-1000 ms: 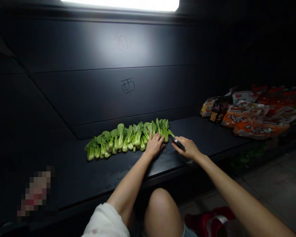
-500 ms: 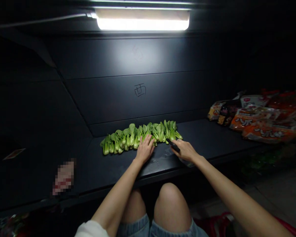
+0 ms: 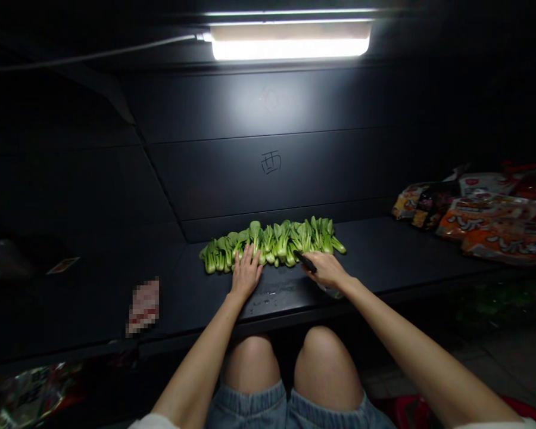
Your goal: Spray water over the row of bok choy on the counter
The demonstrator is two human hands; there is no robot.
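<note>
A row of green bok choy [image 3: 272, 243] lies on a dark shelf [image 3: 384, 256] under a strip light. My left hand [image 3: 245, 274] rests with fingers spread on the stem ends near the left part of the row. My right hand [image 3: 327, 270] is closed round a small dark object [image 3: 304, 261], perhaps a knife handle, held against the right part of the row.
Several orange and dark snack packets [image 3: 477, 214] lie on the shelf at the right. A strip light [image 3: 290, 42] glows overhead. A label card [image 3: 143, 305] sits on the shelf edge at the left. My knees are below the shelf front.
My left hand has slid leftwards along the row of bok choy. My right hand stays by the right part of the row. The view has shifted so the row sits further right.
</note>
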